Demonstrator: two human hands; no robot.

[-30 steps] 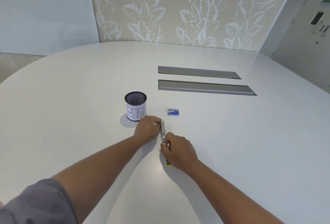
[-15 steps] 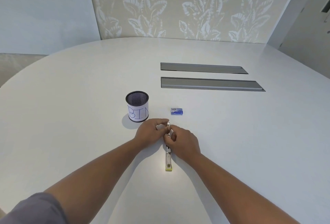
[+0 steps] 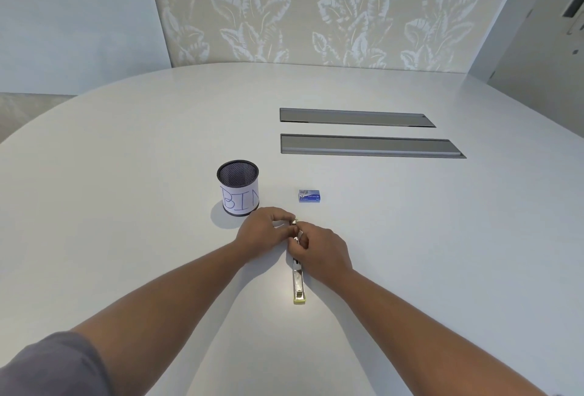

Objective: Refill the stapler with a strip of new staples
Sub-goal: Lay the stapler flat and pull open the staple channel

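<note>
— What are the hands doing right now?

— Both are bunched over the far end of the long, slim silver metal stapler (image 3: 298, 278). The left hand (image 3: 264, 233) has its fingers curled in, pinching at the tip from the left. The right hand (image 3: 320, 252) is closed over the stapler's upper part from the right. Whether either holds a loose strip of staples I cannot tell; the fingers hide it.

— And the stapler itself?

— It lies flat on the white oval table (image 3: 410, 237), laid open by the look of it. Its long axis runs almost straight away from the person, with the yellow-tipped near end bare and pointing back toward them.

— Where are the new staples?

— The small blue and white cardboard staple box (image 3: 311, 195) sits beyond the hands, just past the stapler's far tip and slightly right. It is nearly in line with that long axis. Both hands are near it; I'd judge the right a touch better placed.

— Anything else close by?

— A black mesh cup with a paper label reading "BIN" (image 3: 238, 188) stands left of the box, just beyond the left hand.
</note>
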